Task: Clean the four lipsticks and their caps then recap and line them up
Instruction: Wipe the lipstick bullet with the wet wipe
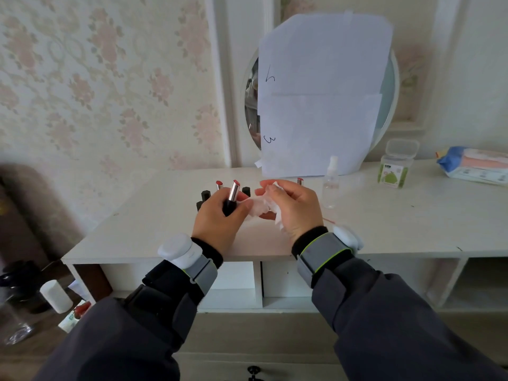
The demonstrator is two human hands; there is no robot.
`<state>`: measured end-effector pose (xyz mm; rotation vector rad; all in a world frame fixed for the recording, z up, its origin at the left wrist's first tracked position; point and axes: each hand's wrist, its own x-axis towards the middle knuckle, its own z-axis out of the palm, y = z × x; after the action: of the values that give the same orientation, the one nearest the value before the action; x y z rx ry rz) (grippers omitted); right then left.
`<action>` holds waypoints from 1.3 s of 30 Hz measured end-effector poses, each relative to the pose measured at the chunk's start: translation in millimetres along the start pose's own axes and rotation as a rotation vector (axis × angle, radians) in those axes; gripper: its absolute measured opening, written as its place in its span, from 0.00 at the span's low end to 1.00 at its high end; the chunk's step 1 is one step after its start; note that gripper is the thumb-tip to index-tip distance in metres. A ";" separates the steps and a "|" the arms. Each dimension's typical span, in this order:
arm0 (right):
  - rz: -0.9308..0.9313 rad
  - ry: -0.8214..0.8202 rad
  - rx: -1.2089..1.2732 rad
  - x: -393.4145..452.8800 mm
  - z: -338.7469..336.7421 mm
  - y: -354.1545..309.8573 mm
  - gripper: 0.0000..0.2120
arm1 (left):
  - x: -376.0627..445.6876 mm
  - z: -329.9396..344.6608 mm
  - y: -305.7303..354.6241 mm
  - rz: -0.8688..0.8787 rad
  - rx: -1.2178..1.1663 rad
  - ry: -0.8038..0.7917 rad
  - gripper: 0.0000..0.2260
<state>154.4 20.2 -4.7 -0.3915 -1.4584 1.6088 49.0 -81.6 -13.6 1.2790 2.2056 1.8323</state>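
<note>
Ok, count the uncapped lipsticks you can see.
3. One lipstick is held in the left hand; one stands on the table behind that hand; one stands behind the right hand. A fourth may be hidden behind the hands.

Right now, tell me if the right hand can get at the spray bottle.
Probably not straight away: the right hand holds a white wipe. The spray bottle stands just to its right on the tabletop, with nothing between.

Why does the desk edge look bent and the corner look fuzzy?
Head view: the wide lens bows the desk edge and stretches the sleeves; the lower-left corner by the white bottle is blurry, while the lipstick in the left hand is sharp.
</note>
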 end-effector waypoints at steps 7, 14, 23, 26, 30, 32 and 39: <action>0.000 0.171 -0.095 6.7 -2.8 1.4 0.09 | -1.5 0.0 2.5 -0.007 -0.020 0.032 0.05; -0.077 0.163 -0.240 0.7 -3.4 -0.4 0.11 | -6.2 0.9 10.9 0.005 -0.112 0.056 0.03; -0.167 0.242 -0.340 10.7 -1.4 12.3 0.16 | -3.1 0.1 13.9 -0.092 -0.094 0.054 0.13; -0.192 0.212 -0.314 9.1 -1.8 10.9 0.07 | 0.2 1.2 17.2 -0.139 -0.282 -0.039 0.07; -0.257 0.177 -0.295 5.0 -4.7 6.5 0.17 | 2.9 1.7 20.0 -0.180 -0.416 -0.089 0.08; -0.274 0.188 -0.294 5.8 -5.4 6.9 0.21 | 3.6 1.6 20.0 -0.162 -0.413 -0.070 0.08; -0.269 0.213 -0.207 1.0 -3.9 1.8 0.09 | 4.1 3.1 20.0 -0.136 -0.472 -0.036 0.10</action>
<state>156.0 23.5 -7.0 -0.4490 -1.4489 1.1714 59.2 -77.0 3.8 1.0293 1.6470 2.0787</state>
